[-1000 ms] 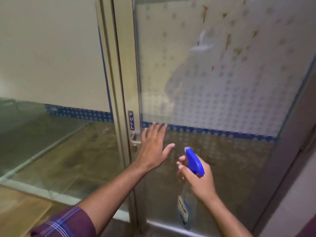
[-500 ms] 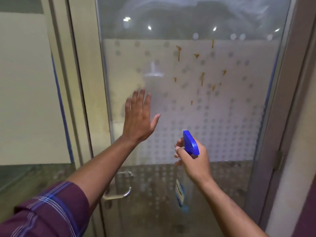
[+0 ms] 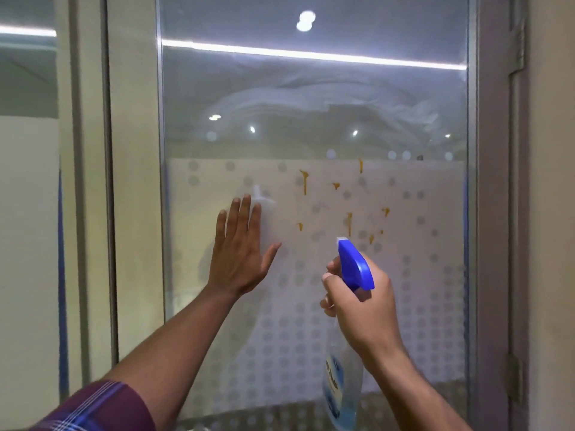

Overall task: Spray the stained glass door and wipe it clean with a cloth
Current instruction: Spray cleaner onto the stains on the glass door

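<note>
The glass door (image 3: 311, 104) fills the view, with a frosted dotted band across its middle. Several orange-brown stains (image 3: 349, 222) run down the frosted part, above and between my hands. My left hand (image 3: 241, 248) is flat against the glass, fingers spread, left of the stains. My right hand (image 3: 362, 309) grips a clear spray bottle (image 3: 342, 387) with a blue trigger head (image 3: 354, 264), nozzle pointing at the glass just below the stains. No cloth is in view.
A pale metal door frame (image 3: 135, 181) stands to the left of the pane, with a fixed glass panel (image 3: 28, 213) beyond it. A grey frame post (image 3: 494, 213) with hinges borders the right side, next to a wall (image 3: 553, 181).
The view has risen from the door handle to the stained area. Both hands have moved up the door; the left hand lies higher on the glass and the bottle is raised toward the stains.
</note>
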`<state>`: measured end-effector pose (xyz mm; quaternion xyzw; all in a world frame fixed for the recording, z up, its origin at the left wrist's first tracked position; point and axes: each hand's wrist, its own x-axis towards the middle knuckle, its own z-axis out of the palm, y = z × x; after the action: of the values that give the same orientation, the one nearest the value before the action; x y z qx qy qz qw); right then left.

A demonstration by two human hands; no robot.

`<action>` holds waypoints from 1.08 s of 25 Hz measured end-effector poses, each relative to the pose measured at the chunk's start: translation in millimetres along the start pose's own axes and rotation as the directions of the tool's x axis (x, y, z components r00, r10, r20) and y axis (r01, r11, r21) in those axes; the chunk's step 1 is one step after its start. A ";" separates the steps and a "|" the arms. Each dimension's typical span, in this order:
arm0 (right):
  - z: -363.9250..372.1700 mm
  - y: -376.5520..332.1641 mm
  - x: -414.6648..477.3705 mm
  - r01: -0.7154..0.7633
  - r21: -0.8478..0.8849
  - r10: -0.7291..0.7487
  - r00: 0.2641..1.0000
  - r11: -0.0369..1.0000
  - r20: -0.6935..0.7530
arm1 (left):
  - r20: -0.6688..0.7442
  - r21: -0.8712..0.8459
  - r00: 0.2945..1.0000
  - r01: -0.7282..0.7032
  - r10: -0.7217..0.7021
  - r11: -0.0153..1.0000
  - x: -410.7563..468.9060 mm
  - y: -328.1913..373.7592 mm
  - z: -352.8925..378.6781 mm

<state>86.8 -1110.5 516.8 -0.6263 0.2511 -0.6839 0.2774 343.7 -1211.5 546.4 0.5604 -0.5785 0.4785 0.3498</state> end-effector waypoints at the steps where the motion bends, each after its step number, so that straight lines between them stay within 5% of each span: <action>1: -3.2 -0.8 4.7 0.027 -0.020 -0.027 0.999 0.999 -0.022 | -0.015 0.011 1.000 0.004 -0.004 1.000 1.6 -1.0 6.3; 7: -27.4 2.0 33.4 0.165 -0.118 -0.182 0.970 0.979 -0.159 | -0.134 0.089 0.990 -0.023 0.035 0.996 -1.6 -13.6 37.1; 19: -59.4 -15.6 62.8 0.149 -0.341 -0.204 0.970 0.928 -0.133 | -0.121 0.134 0.992 -0.011 0.028 0.991 -2.6 -10.9 34.7; 27: -74.2 -11.9 44.8 0.213 -0.258 -0.254 0.958 0.942 -0.135 | -0.125 0.143 0.992 -0.008 0.026 0.990 -1.3 -10.2 33.1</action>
<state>9.4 -1133.4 550.5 -0.6214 0.2783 -0.7263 0.0939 358.3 -1241.5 537.0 0.5475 -0.5242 0.5561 0.3408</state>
